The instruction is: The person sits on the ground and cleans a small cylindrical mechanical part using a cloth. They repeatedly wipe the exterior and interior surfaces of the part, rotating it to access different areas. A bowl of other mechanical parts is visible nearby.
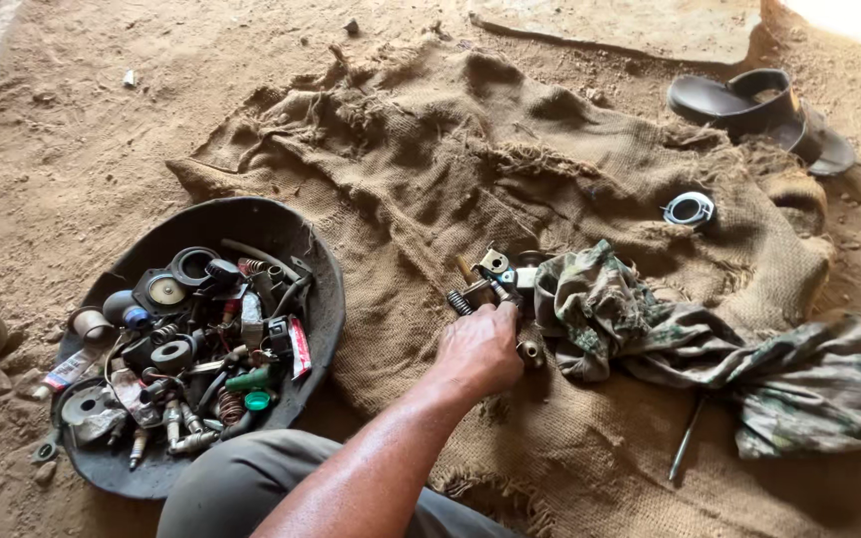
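Only one arm shows, reaching in from the bottom left, and I take it for my left. My left hand (480,349) rests on the burlap sack (430,179), fingers curled down onto a cluster of small metal parts (490,277): a spring, a square fitting and brass pieces. A brass piece (529,351) lies just right of the hand. What the fingertips pinch is hidden under the hand. My right hand is out of view.
A black bowl-shaped tray (301,239) at left holds several springs, caps, fittings and tubes. A camouflage cloth (650,329) lies right of the hand, a thin metal rod (686,438) below it and a metal ring (690,209) beyond it. Dark sandals (759,110) sit at the far right, and my knee (241,478) is in the foreground.
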